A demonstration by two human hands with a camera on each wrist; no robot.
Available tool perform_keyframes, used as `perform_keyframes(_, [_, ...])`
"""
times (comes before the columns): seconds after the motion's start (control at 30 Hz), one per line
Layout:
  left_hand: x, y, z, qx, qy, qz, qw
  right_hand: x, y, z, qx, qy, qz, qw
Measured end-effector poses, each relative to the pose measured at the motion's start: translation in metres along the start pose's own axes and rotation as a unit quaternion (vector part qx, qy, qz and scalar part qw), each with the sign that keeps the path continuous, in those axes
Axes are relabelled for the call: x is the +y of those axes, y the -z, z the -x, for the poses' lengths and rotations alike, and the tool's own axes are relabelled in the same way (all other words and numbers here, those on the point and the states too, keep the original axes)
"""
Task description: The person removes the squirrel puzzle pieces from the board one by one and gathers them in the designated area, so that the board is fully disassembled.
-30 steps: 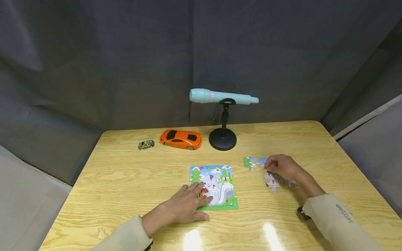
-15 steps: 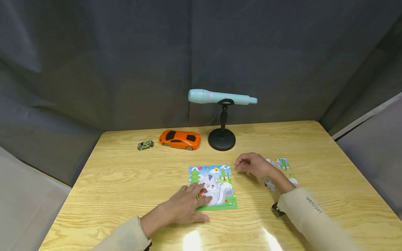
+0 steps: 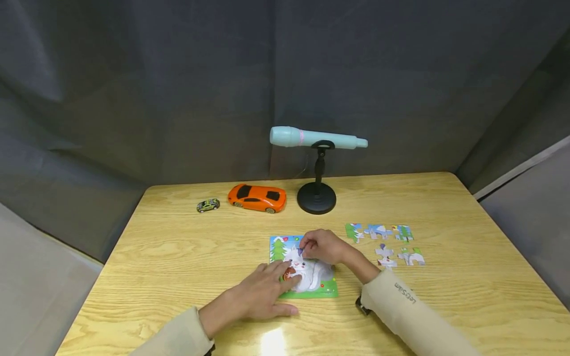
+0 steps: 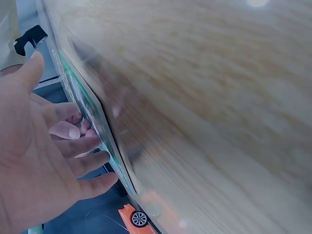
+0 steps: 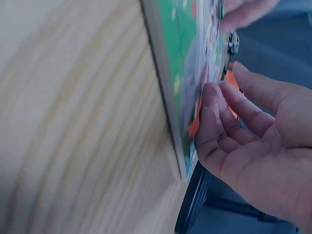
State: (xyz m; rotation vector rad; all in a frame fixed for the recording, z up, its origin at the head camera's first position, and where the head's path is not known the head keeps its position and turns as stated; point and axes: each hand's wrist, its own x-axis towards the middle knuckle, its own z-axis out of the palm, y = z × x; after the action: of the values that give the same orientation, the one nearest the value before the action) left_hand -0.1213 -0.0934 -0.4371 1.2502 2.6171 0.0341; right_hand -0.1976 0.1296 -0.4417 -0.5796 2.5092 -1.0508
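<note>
A square jigsaw puzzle (image 3: 327,288) with a white squirrel picture lies on the table in front of the person. My left hand (image 3: 260,292) rests on its left side, fingers spread. At its upper part is my right hand (image 3: 328,247), reaching in from the right. In the right wrist view, this hand's bent fingertips (image 5: 209,92) are right at the puzzle's face (image 5: 180,58), with the thumb apart and no piece showing between them. Several loose jigsaw pieces (image 3: 354,232) lie in two rows to the right, some joined, such as the tail piece (image 3: 415,257).
Behind the puzzle stands a light-blue microphone (image 3: 329,138) on a black stand (image 3: 316,199). An orange toy car (image 3: 258,199) and a small green toy car (image 3: 208,205) sit toward the table's back edge. Dark cloth (image 3: 200,99) hangs behind the table.
My right hand has moved left from the loose pieces to the puzzle's upper part, uncovering the pieces. My left hand has stayed on the puzzle.
</note>
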Motion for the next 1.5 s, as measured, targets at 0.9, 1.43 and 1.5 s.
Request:
perform_keyframes(0.9, [-0.006,-0.001,0.019,-0.054,0.067,0.008,0.9962,-0.034,-0.029,-0.006,-0.016,-0.042,0.051,0.998])
perform_keyframes(1.43, [-0.003,0.006,0.019,-0.087,0.092,0.055,0.9904,-0.032,-0.03,-0.009,-0.007,-0.047,0.014,0.999])
perform_keyframes(1.5, [-0.002,0.006,0.02,-0.09,0.093,0.059,0.9898,-0.031,-0.03,-0.01,-0.005,-0.038,0.012,0.999])
